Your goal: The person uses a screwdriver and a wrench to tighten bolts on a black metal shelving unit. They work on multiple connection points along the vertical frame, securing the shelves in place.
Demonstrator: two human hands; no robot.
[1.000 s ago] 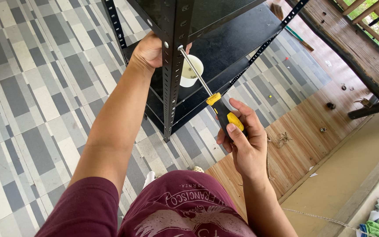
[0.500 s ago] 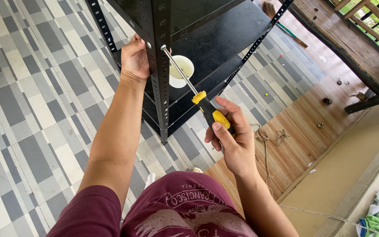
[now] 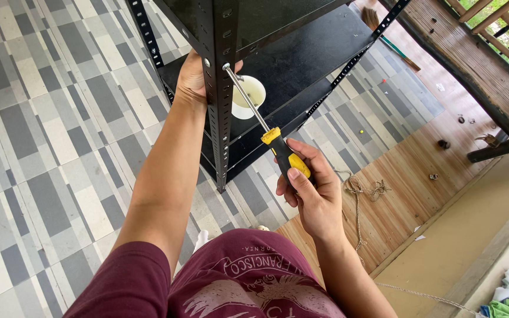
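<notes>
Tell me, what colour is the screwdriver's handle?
Yellow and black, seen in the head view: the screwdriver sits in the right hand.

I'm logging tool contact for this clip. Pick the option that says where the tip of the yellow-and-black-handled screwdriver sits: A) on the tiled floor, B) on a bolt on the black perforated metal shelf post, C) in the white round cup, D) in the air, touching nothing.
B: the yellow-and-black-handled screwdriver, held in the right hand, has its tip on a bolt on the black perforated metal shelf post, while the left hand reaches behind that post.
</notes>
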